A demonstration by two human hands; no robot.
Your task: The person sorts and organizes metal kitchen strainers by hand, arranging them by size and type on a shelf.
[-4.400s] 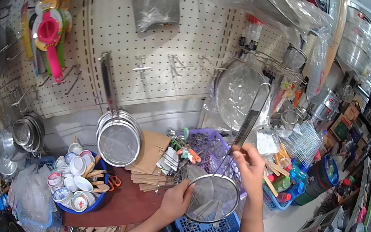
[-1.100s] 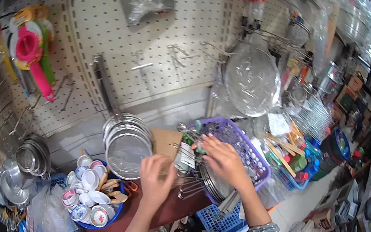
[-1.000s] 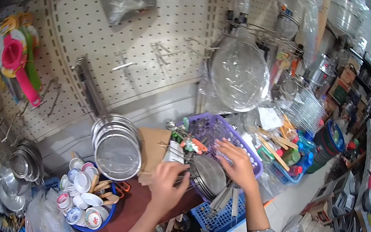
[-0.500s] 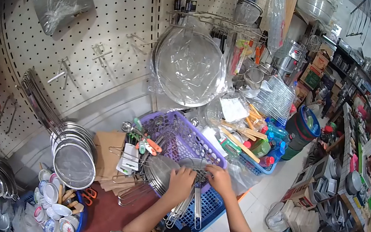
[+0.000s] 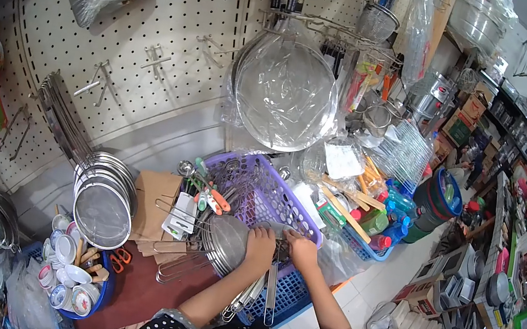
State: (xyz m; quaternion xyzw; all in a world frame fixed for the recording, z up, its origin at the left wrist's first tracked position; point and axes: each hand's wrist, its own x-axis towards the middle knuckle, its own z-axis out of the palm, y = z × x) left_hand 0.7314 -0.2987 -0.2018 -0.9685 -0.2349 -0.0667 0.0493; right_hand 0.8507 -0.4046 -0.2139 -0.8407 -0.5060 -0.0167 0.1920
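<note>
My left hand (image 5: 259, 246) is closed, its fingers bent over the near side of a mesh strainer (image 5: 276, 226). My right hand (image 5: 300, 249) pinches the right part of that strainer, close beside the left. Both hands partly cover the mesh. Metal handles (image 5: 271, 294) hang down between my wrists, over a blue basket (image 5: 294, 298). Left of my left hand lies a stack of round mesh strainers (image 5: 222, 243), their wire ends pointing left. Behind my hands stands a purple basket (image 5: 295, 204) with metal utensils inside.
Orange- and green-handled tools (image 5: 212, 198) lie by cardboard (image 5: 155, 196). More strainers (image 5: 103, 212) lean at left, above a blue tub (image 5: 102, 297) of white spoons and orange scissors (image 5: 120, 260). A pegboard (image 5: 184, 10) holds large wrapped strainers (image 5: 286, 93). Bottles (image 5: 374, 220) stand right.
My hands have drawn closer together on the strainer, and the fingers of the right hand have curled in more. The camera view has shifted slightly.
</note>
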